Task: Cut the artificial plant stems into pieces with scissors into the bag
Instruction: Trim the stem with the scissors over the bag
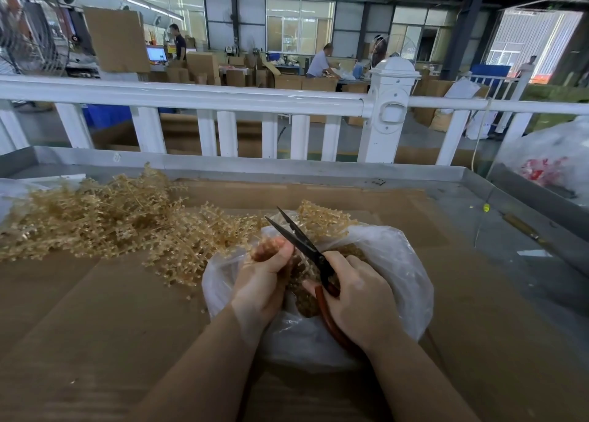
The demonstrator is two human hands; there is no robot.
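Tan plastic stems, light and springy, heap on the counter; left hand pinches a sprig over the bag, right hand grips open scissors.

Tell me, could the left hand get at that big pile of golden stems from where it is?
Probably yes. The pile of stems lies in the open on the cardboard, just to the left of the left hand, with nothing between them. But that hand is gripping a stem over the bag, so it must first let go.
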